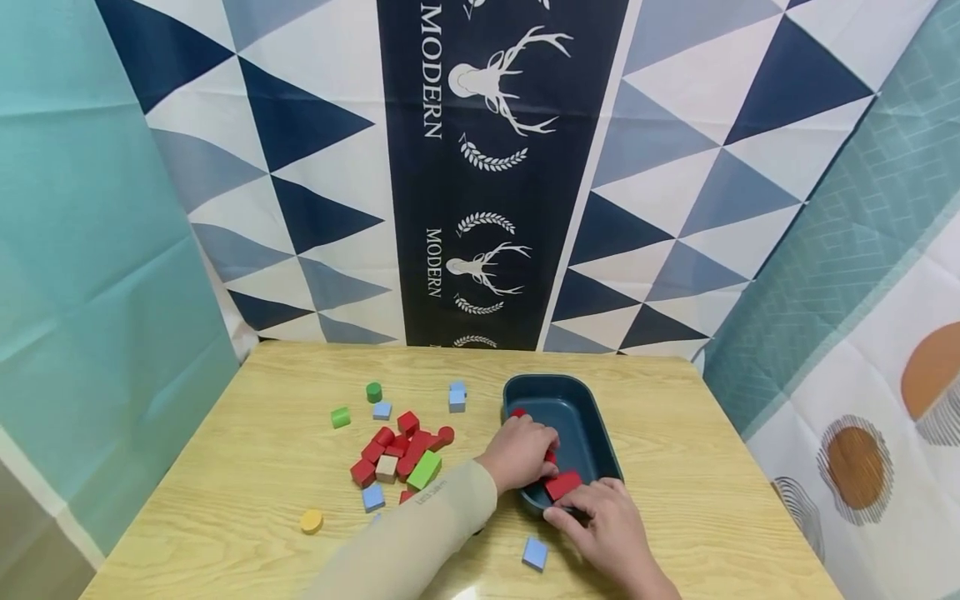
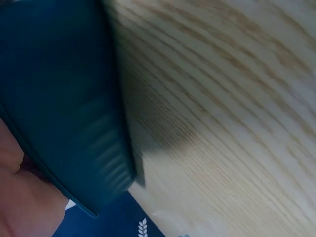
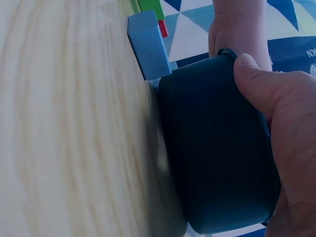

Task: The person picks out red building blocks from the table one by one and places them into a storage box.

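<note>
A dark teal tray point(image 1: 573, 417) stands on the table with red blocks in it. My left hand point(image 1: 521, 450) reaches over its left rim, fingers bent, and a bit of a red block point(image 1: 551, 457) shows between thumb and fingers. Another red piece point(image 1: 517, 412) peeks out behind that hand. At the near end, a red rectangular block point(image 1: 562, 485) lies tilted between both hands. My right hand point(image 1: 606, 529) grips the tray's near right rim; in the right wrist view its thumb point(image 3: 254, 74) lies over the edge. The right fingertips inside are partly hidden.
Left of the tray lies a cluster of red blocks point(image 1: 405, 450) with a green block point(image 1: 425, 471) and a plain wooden cube point(image 1: 386, 468). A blue block point(image 1: 535, 553) sits just before the tray. A yellow disc point(image 1: 311, 522) lies farther left. Patterned cloth hangs behind the table.
</note>
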`<state>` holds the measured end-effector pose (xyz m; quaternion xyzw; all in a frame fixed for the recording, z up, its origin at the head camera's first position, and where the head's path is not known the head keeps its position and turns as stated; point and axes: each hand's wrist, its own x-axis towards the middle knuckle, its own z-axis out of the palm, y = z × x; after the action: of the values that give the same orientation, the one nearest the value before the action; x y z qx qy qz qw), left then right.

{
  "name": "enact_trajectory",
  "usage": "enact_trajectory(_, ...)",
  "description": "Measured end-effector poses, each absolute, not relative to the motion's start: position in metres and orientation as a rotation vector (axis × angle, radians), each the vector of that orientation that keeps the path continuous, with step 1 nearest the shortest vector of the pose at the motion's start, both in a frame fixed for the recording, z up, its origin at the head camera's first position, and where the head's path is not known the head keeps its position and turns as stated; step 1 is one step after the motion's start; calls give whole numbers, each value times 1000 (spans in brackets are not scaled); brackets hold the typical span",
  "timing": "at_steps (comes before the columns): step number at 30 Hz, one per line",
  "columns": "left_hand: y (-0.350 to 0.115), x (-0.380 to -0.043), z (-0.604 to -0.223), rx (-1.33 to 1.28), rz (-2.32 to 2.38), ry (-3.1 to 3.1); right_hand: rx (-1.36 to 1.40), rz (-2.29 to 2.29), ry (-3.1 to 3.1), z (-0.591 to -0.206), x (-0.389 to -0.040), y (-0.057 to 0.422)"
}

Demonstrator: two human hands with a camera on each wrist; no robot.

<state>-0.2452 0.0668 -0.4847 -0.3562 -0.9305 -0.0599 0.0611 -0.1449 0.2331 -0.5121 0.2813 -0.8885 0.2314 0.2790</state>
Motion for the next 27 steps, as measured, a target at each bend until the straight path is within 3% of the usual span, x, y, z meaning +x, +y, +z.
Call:
enact_trajectory(16, 60, -242, -492, -1029, -373, -2726, 763, 612, -2388, -512, -146, 233)
enact_trajectory(23, 32, -211, -462, -1002, -969, -2796, 770, 625, -2384, -514, -146, 233)
enact_trajectory(27, -6, -194, -435, -1063, -927, -2887, 764, 631, -2380, -513, -147, 233)
